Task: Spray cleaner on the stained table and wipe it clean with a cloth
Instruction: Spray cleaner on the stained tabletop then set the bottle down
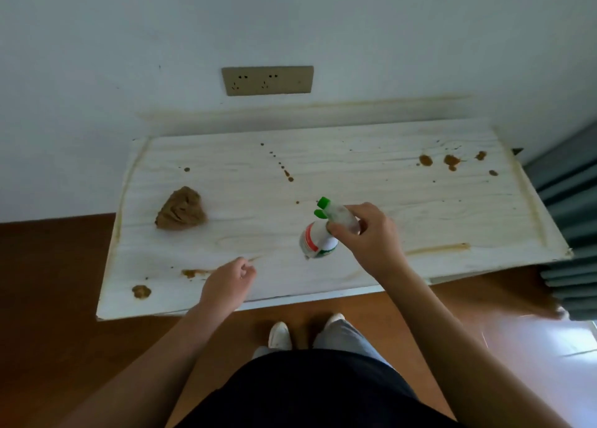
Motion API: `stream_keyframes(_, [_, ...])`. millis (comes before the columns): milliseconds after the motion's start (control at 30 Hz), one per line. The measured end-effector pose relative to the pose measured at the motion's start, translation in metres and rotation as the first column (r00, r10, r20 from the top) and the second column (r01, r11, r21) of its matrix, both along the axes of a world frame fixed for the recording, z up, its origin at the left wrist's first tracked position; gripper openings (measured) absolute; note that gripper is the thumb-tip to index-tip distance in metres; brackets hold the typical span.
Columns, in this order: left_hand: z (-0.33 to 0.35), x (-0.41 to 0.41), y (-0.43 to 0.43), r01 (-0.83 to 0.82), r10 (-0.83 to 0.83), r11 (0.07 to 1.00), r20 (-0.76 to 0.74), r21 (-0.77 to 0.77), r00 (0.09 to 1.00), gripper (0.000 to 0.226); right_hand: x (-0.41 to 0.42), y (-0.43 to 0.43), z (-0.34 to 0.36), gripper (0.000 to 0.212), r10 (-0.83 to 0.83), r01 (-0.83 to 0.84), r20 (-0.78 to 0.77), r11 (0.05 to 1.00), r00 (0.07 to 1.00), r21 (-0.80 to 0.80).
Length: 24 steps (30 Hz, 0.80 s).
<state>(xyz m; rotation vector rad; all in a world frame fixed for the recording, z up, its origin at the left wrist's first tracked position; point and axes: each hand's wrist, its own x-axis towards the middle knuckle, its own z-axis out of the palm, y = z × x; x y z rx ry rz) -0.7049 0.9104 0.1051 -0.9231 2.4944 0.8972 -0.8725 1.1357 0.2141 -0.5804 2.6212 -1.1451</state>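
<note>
While the right hand (368, 237) grips a tilted spray bottle (318, 238) above the desk (355, 175), left hand (226, 282) fingers curl loosely, empty; spray may miss stains (290, 179).

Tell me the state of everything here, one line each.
table, stained with brown spots
spray bottle, tilted, gripped near its top
right hand, grips the spray bottle
left hand, loosely curled, holds nothing
cloth, crumpled on the table, untouched
wall socket, nothing plugged in

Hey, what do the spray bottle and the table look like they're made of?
The spray bottle: probably plastic, smooth white body with a green trigger. The table: pale wood or wood-look laminate, matte, with faint grain lines; I cannot tell which.
</note>
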Motion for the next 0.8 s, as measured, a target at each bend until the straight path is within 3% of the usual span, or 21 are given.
stream_keyframes(233, [-0.008,-0.053,-0.010,0.029,-0.038,0.991,-0.068,-0.132,0.997,0.032,-0.060,-0.027,-0.008,0.036,0.046,-0.046,-0.008,0.999,0.999,0.013])
stream_keyframes(367, [-0.016,-0.076,-0.013,0.081,-0.090,0.966,-0.027,-0.244,0.996,0.038,-0.084,-0.033,-0.028,0.033,0.115,-0.116,0.026,0.991,0.993,0.066])
stream_keyframes(567, [-0.045,-0.084,-0.010,0.145,-0.123,0.905,0.079,-0.401,0.989,0.043,-0.110,-0.047,-0.056,0.031,0.124,-0.106,0.131,0.985,0.984,-0.134])
stream_keyframes(667, [-0.055,-0.085,-0.003,0.094,-0.063,0.929,0.097,-0.358,0.993,0.050,-0.122,-0.059,-0.066,0.031,0.128,-0.053,0.291,0.966,0.948,-0.254])
stream_keyframes(800, [-0.058,-0.085,0.005,0.043,-0.004,0.945,0.119,-0.325,0.993,0.056,-0.136,-0.079,-0.075,0.011,0.176,-0.044,0.394,0.946,0.902,-0.321])
